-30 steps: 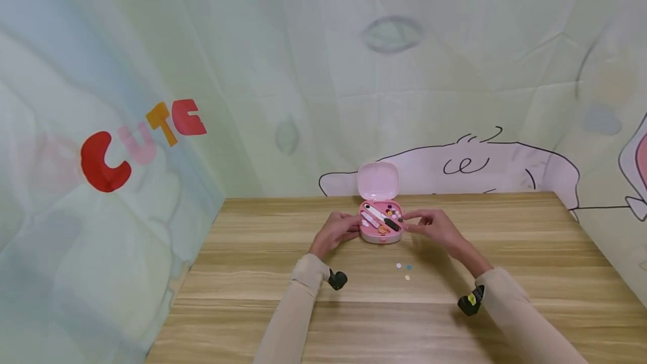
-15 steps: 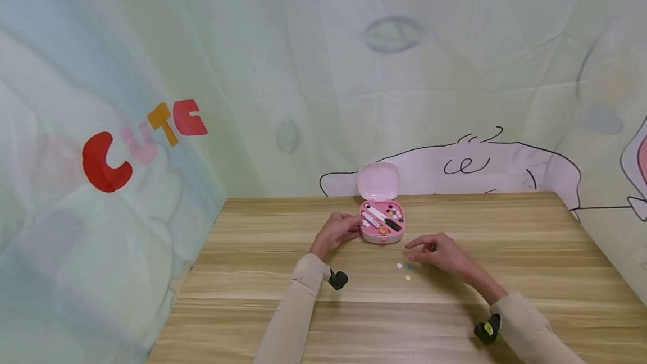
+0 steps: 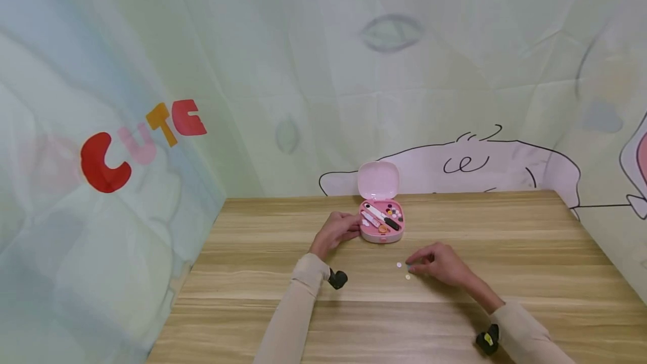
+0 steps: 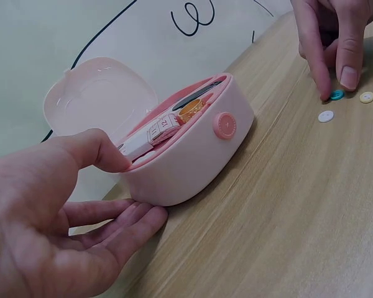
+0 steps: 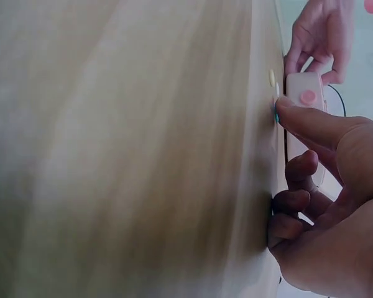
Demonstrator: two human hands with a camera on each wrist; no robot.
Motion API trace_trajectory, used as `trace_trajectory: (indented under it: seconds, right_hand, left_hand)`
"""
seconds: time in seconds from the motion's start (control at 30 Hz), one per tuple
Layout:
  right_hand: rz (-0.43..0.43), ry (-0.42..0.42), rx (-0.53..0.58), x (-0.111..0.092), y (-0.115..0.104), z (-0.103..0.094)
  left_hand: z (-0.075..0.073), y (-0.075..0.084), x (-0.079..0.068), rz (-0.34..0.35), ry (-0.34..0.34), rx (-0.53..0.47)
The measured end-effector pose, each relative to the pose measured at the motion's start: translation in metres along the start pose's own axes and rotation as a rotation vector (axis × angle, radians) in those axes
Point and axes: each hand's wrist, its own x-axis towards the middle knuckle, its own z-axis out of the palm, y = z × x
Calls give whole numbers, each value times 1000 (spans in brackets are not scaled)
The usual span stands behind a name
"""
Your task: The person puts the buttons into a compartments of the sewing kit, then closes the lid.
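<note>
A pink sewing kit box (image 3: 382, 237) stands on the table with its lid (image 3: 378, 181) raised. My left hand (image 3: 336, 233) grips its left side, thumb over the rim and fingers low against the wall. Inside lie a tape measure (image 4: 163, 128), a black-ended tool (image 3: 391, 223) and several small buttons (image 3: 394, 214). Nearer to me, my right hand (image 3: 443, 264) pinches a teal button (image 4: 337, 95) at the tabletop between thumb and index finger. Beside those fingertips lie a white button (image 4: 326, 116) and a pale yellow button (image 4: 367, 97).
The wooden table (image 3: 283, 285) ends at a printed fabric backdrop (image 3: 283, 72) just behind the box lid. Black wrist cameras are strapped at both sleeves, the right camera (image 3: 487, 340) close over the tabletop.
My right hand has left the box's right side, come toward me, and closed its fingertips on the teal button. The left hand and the box stay in place.
</note>
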Motion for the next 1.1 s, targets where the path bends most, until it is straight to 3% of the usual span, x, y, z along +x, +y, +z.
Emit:
trace_trajectory:
  seconds: [0.17, 0.4, 1.1]
  right_hand:
    - [-20, 37, -19, -1, 0, 4]
    - [43, 69, -43, -1, -2, 7]
    - [101, 89, -13, 0, -3, 8]
  left_hand:
    - [0, -2, 2, 8, 1, -3]
    - [1, -2, 2, 13, 1, -8]
    - [0, -4, 4, 36, -3, -18]
